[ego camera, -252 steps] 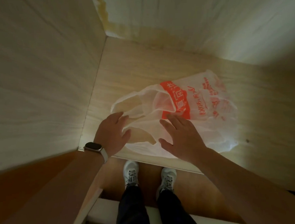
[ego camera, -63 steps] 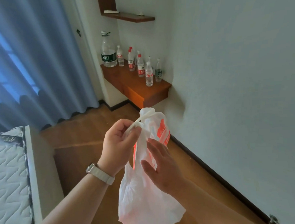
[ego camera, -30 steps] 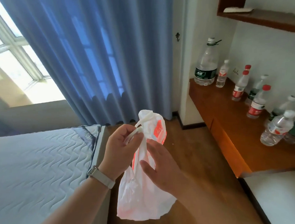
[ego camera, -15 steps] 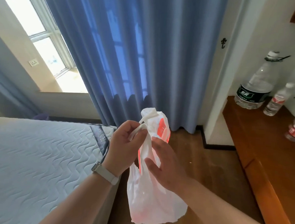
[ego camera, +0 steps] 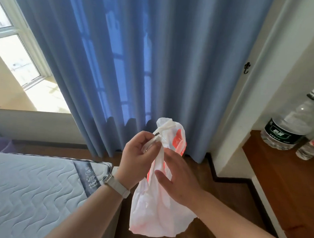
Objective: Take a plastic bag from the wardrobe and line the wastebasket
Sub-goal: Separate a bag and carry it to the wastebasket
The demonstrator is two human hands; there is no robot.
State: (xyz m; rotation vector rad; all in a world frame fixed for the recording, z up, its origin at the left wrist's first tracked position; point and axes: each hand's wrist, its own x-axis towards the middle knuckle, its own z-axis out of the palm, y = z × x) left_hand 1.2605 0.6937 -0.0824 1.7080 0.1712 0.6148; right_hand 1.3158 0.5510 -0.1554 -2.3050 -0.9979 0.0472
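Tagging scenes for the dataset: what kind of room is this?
Likely a bedroom: a bare quilted mattress at lower left, a blue curtain beside a window, and a wooden ledge holding a large water bottle.

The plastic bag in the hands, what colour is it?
White with orange-red print, seen best in the head view: plastic bag.

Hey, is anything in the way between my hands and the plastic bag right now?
Nothing visible does. The left hand pinches the plastic bag by its twisted handles, and the right hand lies with straight fingers against its side. The wastebasket is not in view.
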